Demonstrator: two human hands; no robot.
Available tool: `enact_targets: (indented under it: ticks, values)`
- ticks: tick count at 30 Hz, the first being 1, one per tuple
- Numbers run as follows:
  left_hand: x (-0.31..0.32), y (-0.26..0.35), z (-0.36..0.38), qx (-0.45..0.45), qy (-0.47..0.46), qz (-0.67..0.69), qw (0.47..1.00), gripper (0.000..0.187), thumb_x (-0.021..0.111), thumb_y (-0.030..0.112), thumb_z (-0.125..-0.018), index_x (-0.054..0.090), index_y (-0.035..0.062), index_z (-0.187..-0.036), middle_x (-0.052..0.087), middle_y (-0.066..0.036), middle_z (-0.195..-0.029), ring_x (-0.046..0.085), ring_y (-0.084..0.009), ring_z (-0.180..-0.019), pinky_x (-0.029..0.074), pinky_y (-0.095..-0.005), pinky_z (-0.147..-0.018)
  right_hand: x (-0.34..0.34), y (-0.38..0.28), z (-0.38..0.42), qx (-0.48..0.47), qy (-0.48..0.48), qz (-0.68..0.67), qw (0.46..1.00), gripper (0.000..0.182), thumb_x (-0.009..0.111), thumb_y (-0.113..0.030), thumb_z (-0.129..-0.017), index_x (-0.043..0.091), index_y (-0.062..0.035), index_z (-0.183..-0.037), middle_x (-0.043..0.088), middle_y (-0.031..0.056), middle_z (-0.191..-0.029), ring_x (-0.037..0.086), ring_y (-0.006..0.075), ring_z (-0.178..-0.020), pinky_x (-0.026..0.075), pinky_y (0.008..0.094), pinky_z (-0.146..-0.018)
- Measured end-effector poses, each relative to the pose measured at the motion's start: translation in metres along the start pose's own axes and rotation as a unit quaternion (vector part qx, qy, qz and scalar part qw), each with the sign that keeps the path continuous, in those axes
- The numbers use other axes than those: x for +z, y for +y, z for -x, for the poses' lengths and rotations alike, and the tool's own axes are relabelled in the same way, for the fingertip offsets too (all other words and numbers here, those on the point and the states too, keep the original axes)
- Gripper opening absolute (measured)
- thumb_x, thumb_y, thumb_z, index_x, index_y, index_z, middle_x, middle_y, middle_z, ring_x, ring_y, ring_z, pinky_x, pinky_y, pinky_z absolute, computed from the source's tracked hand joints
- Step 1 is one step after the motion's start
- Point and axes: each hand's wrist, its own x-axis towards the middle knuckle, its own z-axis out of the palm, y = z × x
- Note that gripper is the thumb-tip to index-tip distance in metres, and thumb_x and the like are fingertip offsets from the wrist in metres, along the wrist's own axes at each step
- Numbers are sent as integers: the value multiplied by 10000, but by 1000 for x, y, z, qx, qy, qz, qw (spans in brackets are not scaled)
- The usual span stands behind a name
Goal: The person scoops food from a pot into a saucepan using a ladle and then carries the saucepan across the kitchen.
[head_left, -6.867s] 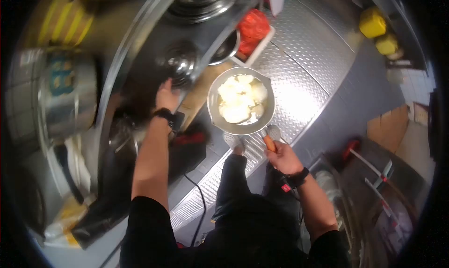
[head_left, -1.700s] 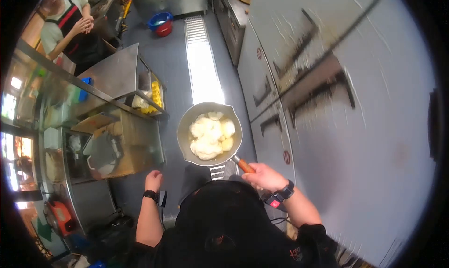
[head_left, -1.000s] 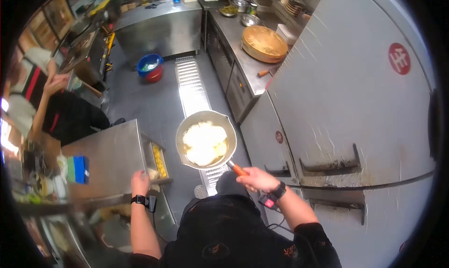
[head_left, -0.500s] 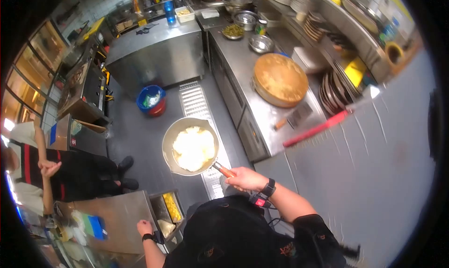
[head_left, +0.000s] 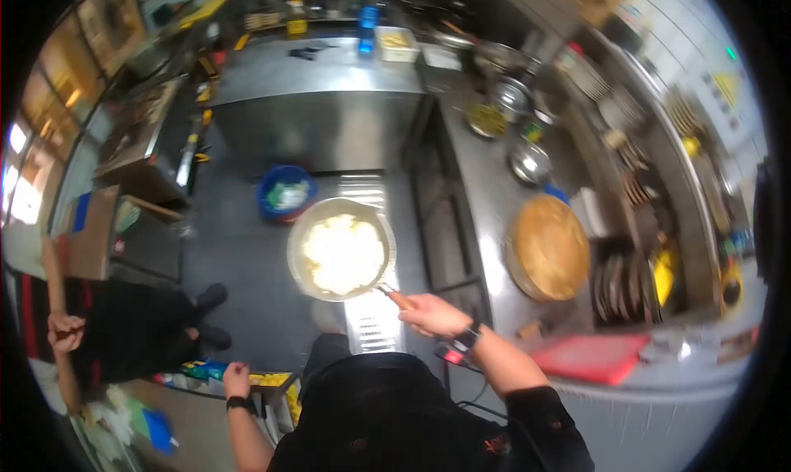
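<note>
My right hand point(head_left: 432, 314) is closed round the wooden handle of a pale, wide pan point(head_left: 381, 229). A bright white mass of food point(head_left: 344, 253), washed out by glare, lies in the pan, which is held level over the floor. At the lower left, my left hand point(head_left: 236, 380) has its fingers curled, at the edge of the steel counter. Blur hides whether anything is in it. Right beside it are a blue-green package point(head_left: 204, 369) and a container of yellow pieces point(head_left: 270, 380).
A co-worker's clasped hands point(head_left: 66, 332) are at the left. A blue bucket point(head_left: 287, 193) stands on the floor beyond the pan, near a drain grate point(head_left: 375, 332). On the right counter are a round wooden chopping block point(head_left: 550, 249), metal bowls point(head_left: 529, 163) and a red board point(head_left: 593, 358).
The view has swung, shifting the counters across the picture. My right hand keeps hold of the pan. My left hand has shifted slightly along the counter edge, and coloured packages now show beside it.
</note>
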Motion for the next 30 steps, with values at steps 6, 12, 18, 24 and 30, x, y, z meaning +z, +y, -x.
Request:
enact_targets:
  ticks: [6, 12, 18, 24, 30]
  values:
    - [-37, 107, -131, -1, -52, -24, 998, 265, 657, 243, -830, 682, 37, -994, 701, -212, -953, 667, -387, -951, 528, -439, -840, -6, -97, -76, 69, -1, -75, 995, 163, 643, -192, -948, 570, -49, -919, 516, -35, -616, 441, 56, -444, 335, 227, -418]
    - [-67, 204, -235, 68, -66, -34, 995, 314, 649, 223, -848, 668, 5, -1074, 690, -217, -1078, 647, -391, -1035, 517, -451, -893, -16, -169, -176, 67, -19, -96, 993, 137, 646, -169, -942, 567, -58, -926, 509, -44, -620, 438, 50, -454, 347, 215, -426]
    - [-99, 226, -317, 77, -60, -34, 995, 336, 664, 220, -870, 657, 4, -1127, 703, -187, -1100, 672, -339, -1029, 529, -412, -882, -25, -246, -291, 59, -56, -63, 995, 143, 642, -164, -942, 560, -48, -929, 516, -39, -642, 435, 52, -455, 346, 220, -425]
    - [-134, 207, -362, -44, -20, -16, 999, 296, 673, 186, -848, 682, -4, -1075, 722, -184, -996, 695, -312, -967, 531, -378, -859, -36, -328, -414, 2, -130, -21, 991, 168, 636, -204, -947, 568, -55, -910, 506, -44, -619, 448, 51, -466, 354, 234, -427]
    - [-155, 175, -407, -96, -17, -6, 995, 248, 696, 170, -826, 686, -10, -997, 715, -175, -909, 694, -284, -870, 529, -364, -787, -28, -386, -514, -8, -153, -15, 988, 231, 645, -261, -936, 544, -61, -879, 521, -28, -635, 472, 63, -472, 380, 242, -411]
